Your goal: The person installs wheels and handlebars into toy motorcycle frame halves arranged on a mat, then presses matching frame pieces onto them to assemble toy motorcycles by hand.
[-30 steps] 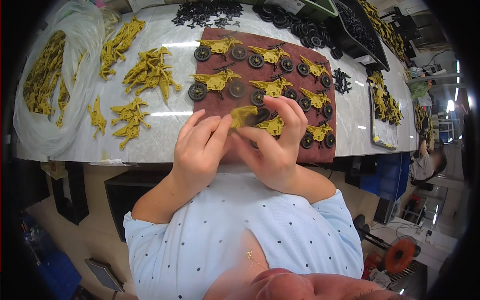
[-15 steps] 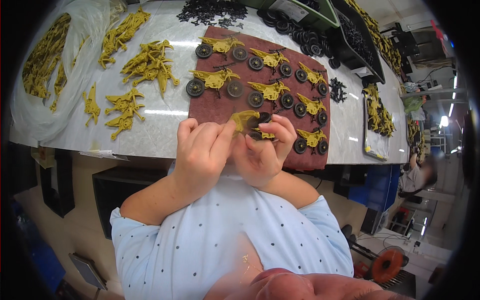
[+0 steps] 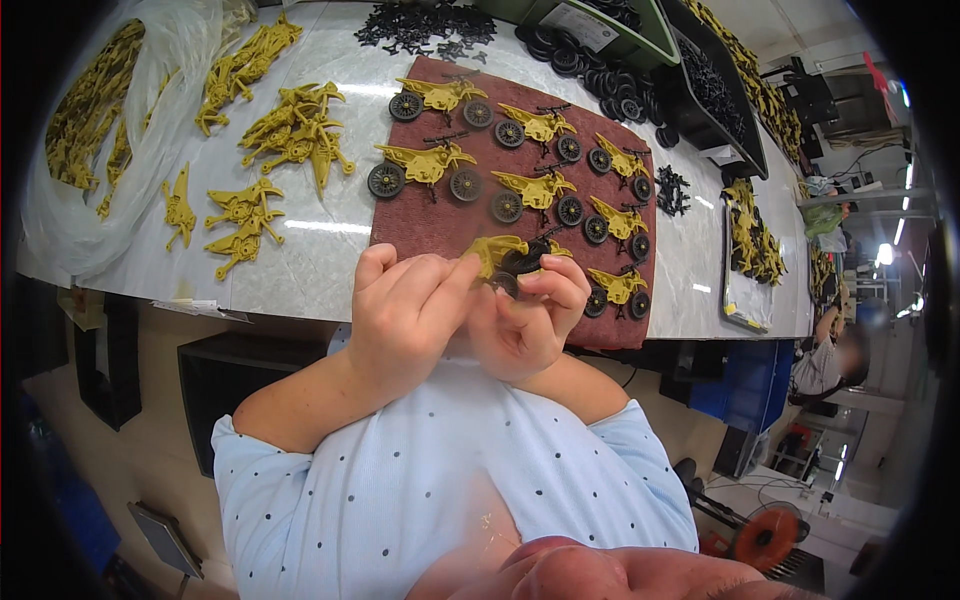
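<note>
The yellow toy body (image 3: 488, 256) is up in front of me, over the near edge of the maroon mat (image 3: 405, 222). My left hand (image 3: 410, 312) has it pinched between thumb and fingertips. My right hand (image 3: 525, 325) is just beside it, fingers bent inward; whether those fingertips grip anything I cannot tell. A black wheel (image 3: 522, 262) shows next to the body (fitted to it or lying behind, I can't make out).

Beyond my hands, yellow toy motorcycles (image 3: 425, 163) with black wheels lie in rows on the mat. To the left, loose yellow parts (image 3: 295, 130) are heaped on the grey table (image 3: 300, 270), near a clear plastic bag (image 3: 70, 235) full of more. Small black parts (image 3: 420, 28) are scattered past the mat's far edge, with loose wheels (image 3: 605, 85) to their right, beside a green bin (image 3: 655, 40) and a black tray (image 3: 750, 150). Far off to the right, another person (image 3: 818, 368) is partly visible.
</note>
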### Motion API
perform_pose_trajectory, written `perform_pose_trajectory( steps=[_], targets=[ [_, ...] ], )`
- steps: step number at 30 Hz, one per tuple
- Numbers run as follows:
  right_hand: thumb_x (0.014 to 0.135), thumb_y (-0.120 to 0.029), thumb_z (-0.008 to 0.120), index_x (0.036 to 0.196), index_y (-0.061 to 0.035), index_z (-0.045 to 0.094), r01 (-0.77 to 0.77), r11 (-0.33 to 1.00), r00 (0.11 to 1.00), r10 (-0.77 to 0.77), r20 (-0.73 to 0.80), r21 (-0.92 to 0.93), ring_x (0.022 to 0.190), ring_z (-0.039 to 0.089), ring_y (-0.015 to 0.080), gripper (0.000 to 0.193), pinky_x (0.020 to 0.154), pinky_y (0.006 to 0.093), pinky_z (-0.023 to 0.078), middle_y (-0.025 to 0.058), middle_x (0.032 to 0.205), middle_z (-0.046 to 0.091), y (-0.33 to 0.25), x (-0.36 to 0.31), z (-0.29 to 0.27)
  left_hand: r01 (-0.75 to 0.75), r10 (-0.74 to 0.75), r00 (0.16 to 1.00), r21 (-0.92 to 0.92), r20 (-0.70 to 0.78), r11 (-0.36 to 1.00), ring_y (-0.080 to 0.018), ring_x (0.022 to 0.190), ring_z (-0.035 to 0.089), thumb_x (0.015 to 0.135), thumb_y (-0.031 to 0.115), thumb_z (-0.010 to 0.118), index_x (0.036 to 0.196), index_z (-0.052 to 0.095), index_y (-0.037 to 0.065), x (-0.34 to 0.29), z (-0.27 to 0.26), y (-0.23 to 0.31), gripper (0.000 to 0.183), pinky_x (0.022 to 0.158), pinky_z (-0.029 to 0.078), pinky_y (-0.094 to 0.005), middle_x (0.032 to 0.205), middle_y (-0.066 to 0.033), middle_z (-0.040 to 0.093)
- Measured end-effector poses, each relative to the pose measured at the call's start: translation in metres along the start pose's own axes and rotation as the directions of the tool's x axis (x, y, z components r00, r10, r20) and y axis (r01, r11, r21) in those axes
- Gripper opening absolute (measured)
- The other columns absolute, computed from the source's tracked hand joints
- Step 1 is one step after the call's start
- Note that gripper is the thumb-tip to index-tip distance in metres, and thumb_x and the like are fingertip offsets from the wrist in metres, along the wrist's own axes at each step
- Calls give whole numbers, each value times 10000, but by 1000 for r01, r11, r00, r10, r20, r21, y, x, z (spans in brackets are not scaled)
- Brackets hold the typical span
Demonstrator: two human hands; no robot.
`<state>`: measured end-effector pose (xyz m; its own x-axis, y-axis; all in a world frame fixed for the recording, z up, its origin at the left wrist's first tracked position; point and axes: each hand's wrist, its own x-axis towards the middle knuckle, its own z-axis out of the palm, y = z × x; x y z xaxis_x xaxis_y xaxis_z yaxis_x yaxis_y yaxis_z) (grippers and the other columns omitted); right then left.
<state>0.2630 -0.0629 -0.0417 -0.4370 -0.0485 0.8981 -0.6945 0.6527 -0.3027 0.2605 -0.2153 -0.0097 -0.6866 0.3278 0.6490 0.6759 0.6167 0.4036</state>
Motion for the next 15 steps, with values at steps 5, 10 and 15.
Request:
perform_pose_trajectory(
  steps=[5,10,15],
  targets=[
    [698,-42,732,781,-92,543,10,999,1000,-10,4,30,947,496,313,213,762,414,409,85,967,538,0,1,1,-48,48,996,6,-68,999,-155,710,591,661,94,648,994,646,-6,1,5,-4,348,708,339,-327,804,-32,594],
    [586,0,764,748,-96,557,9,1000,1000,-10,12,19,935,463,308,280,815,428,418,111,974,482,0,-2,2,-63,62,995,-5,-83,998,-156,705,585,640,84,660,1001,649,-9,1,5,-5,372,703,340,-333,809,-33,595],
    [678,-249,822,1066,-82,559,-92,983,989,71,132,160,1142,452,344,497,899,416,428,145,1215,387,11,17,-6,10,-10,1000,-142,1,990,-150,645,541,617,48,710,1000,662,-7,4,-3,-11,391,692,337,-328,797,-18,595]
  ],
)
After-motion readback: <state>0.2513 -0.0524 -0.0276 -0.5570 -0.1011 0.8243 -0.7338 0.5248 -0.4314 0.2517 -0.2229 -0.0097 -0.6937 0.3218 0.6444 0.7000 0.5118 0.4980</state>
